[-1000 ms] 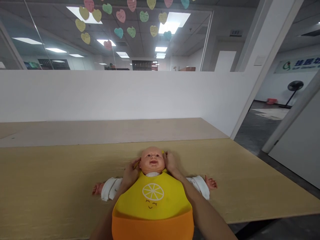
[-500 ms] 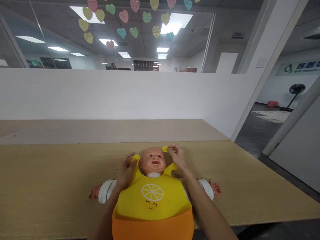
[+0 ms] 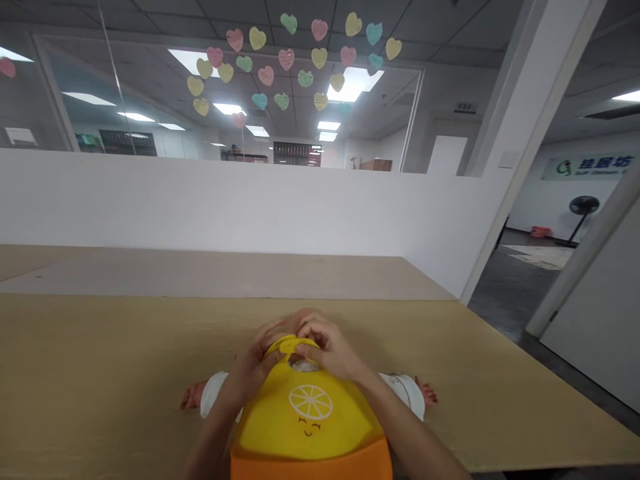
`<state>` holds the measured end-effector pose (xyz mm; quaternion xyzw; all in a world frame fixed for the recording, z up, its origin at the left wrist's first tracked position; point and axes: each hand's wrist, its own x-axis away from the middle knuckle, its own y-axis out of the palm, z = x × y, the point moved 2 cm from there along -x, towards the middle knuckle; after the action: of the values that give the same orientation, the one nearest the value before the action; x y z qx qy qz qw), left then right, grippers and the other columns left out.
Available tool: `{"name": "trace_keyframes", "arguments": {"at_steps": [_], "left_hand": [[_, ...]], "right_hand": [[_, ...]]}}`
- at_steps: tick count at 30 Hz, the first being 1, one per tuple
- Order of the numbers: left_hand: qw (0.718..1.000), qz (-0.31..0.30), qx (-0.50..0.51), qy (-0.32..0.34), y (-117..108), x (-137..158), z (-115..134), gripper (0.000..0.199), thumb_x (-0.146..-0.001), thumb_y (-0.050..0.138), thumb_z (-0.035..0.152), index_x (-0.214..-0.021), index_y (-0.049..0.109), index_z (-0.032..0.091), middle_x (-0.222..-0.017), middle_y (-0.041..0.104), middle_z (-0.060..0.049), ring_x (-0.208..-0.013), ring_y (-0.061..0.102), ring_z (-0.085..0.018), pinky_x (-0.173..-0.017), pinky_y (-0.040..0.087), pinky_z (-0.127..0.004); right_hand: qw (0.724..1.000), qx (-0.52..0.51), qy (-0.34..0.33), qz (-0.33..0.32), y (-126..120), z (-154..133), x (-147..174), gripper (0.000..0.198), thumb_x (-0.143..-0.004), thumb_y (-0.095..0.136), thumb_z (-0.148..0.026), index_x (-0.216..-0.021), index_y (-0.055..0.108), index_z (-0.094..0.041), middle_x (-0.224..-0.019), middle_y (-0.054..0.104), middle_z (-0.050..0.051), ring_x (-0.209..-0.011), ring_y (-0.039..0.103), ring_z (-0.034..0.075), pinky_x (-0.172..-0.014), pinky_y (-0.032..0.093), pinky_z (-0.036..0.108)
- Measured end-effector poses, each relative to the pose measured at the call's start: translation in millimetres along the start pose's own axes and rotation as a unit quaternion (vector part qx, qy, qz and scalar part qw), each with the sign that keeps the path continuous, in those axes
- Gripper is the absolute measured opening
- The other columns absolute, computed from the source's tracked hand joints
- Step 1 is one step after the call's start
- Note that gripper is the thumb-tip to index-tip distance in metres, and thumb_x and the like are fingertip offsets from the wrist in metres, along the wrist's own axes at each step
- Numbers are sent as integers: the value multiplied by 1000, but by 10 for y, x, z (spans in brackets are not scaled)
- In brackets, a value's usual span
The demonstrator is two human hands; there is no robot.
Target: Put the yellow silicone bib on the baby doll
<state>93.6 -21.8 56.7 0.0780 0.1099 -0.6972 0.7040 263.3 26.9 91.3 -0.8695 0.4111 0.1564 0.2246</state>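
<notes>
A yellow bib (image 3: 310, 427) with a white lemon slice, a smiling face and an orange pocket lies over a baby doll (image 3: 304, 315). My left hand (image 3: 255, 363) pinches one neck strap of the bib at the doll's left-hand side in view. Opposite it, my right hand (image 3: 327, 343) pinches the other strap, and the two strap ends overlap above the neck opening. Whether they are fastened I cannot tell. Hands and straps cover most of the doll's face. Its white-sleeved arms stretch out to both sides.
The doll lies on a wooden table (image 3: 125, 373) whose right edge slants toward the floor. Behind stands a white partition (image 3: 225, 207) with glass and heart-shaped notes above. A doorway at the right shows a black fan (image 3: 584, 205) and a red bucket (image 3: 541, 231).
Both hands have come together over the doll's face, bringing the strap ends from beside the head to an overlap in front of it. The camera view has tilted up slightly.
</notes>
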Motion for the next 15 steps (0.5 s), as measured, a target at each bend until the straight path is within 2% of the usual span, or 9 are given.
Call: {"name": "trace_keyframes", "arguments": {"at_steps": [3, 5, 8, 11, 13, 15], "left_hand": [[993, 15, -105, 49, 0, 75, 38, 49, -77, 63, 42, -122, 60, 24, -128, 60, -10, -121, 54, -27, -96, 48, -36], [984, 23, -157, 77, 37, 117, 79, 47, -80, 58, 39, -125, 59, 26, -131, 59, -7, -123, 53, -25, -101, 44, -35], [972, 25, -206, 107, 123, 146, 180, 44, -82, 55, 35, -125, 60, 28, -127, 62, -4, -119, 56, -23, -103, 42, -33], [967, 58, -217, 121, 120, 154, 289, 44, -79, 59, 37, -121, 62, 27, -126, 62, -5, -117, 57, -24, -104, 41, -34], [972, 97, -189, 101, 18, 192, 311, 48, -76, 63, 42, -121, 61, 25, -125, 63, -7, -114, 59, -24, -101, 44, -36], [975, 161, -143, 61, -151, 289, 262, 49, -75, 64, 47, -118, 61, 24, -114, 68, -7, -103, 64, -23, -91, 50, -34]], "right_hand": [[997, -55, 54, -2, 46, 35, 28, 35, -73, 70, -51, -75, 55, -20, -78, 56, 1, -62, 50, 11, -56, 37, 25], [992, -104, 77, -8, 73, 31, 60, 37, -71, 72, -52, -75, 52, -21, -70, 56, -1, -58, 50, 11, -55, 37, 25], [985, -149, 88, 11, 89, -10, 79, 41, -66, 75, -52, -74, 49, -21, -71, 60, 0, -59, 54, 11, -57, 42, 25], [982, -149, 96, 59, 22, -72, 51, 43, -61, 78, -52, -72, 50, -20, -73, 62, 0, -60, 58, 12, -57, 45, 25], [980, -136, 95, 106, -106, -135, 24, 44, -57, 80, -51, -69, 52, -19, -71, 62, -1, -59, 57, 11, -55, 44, 23], [976, -119, 104, 152, -305, -223, 10, 45, -53, 82, -49, -67, 52, -19, -65, 61, -2, -56, 54, 9, -52, 42, 22]]}}
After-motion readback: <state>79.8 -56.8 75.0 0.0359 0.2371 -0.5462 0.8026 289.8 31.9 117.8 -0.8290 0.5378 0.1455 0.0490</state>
